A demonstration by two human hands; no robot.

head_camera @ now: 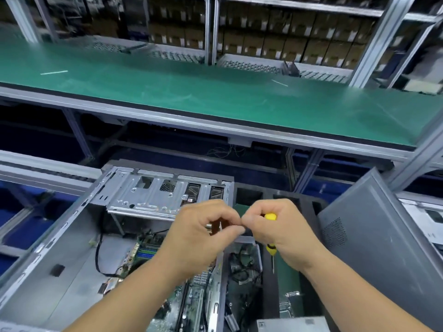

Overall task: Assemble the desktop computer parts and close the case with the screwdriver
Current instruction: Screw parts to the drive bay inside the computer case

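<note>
Gripping the yellow screwdriver (pixel 271 248) in the curled right hand (pixel 278 230), above the open computer case (pixel 72 248).
The left hand (pixel 199 233) pinches thumb to fingertips beside it; anything between them is too small to tell. A grey side panel (pixel 378 236) leans at right.

My open grey metal computer case (pixel 72 238) lies on its side at seven o'clock, green motherboard (pixel 191 298) exposed inside. My yellow-and-black-handled screwdriver (pixel 271 248) points down at five o'clock, while the grey side panel (pixel 383 248) leans tilted at four o'clock.
</note>
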